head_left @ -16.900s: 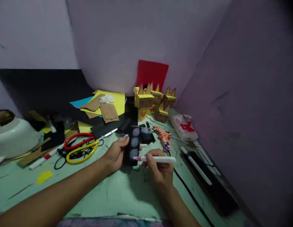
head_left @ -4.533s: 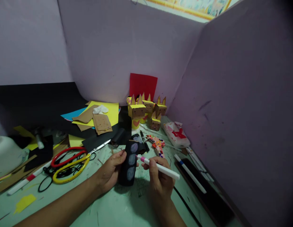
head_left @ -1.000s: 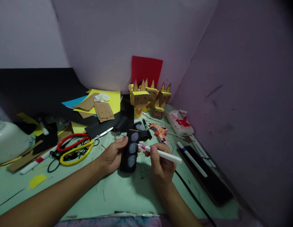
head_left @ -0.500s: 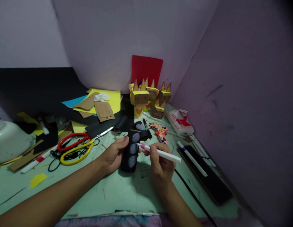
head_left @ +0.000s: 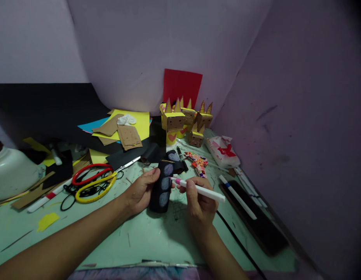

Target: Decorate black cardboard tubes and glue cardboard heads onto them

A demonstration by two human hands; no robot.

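Note:
My left hand [head_left: 142, 191] holds a black paper piece [head_left: 156, 201] upright by its left side, thumb on its front. Three pale oval patches run down the front of that piece. Between the fingers of my right hand [head_left: 201, 198] is a white marker [head_left: 208, 193] with a pink band. Its tip is at the piece's right edge, close to the middle oval; whether it touches is too small to tell. Just behind stands another black piece [head_left: 178, 166] with a pale oval, a dark pen [head_left: 182, 158] beside it.
Red-and-yellow-handled scissors [head_left: 95, 189] lie left, near a white container [head_left: 14, 171]. Yellow paper [head_left: 142, 120] and cardboard are behind them. Small box figures [head_left: 175, 123] stand at the back before a red sheet [head_left: 182, 84]. A wipes pack [head_left: 224, 153] and black tray [head_left: 267, 229] sit right.
The whole view has shifted slightly, so things sit a little further right. Both hands keep their holds, and the marker tip stays beside the black piece.

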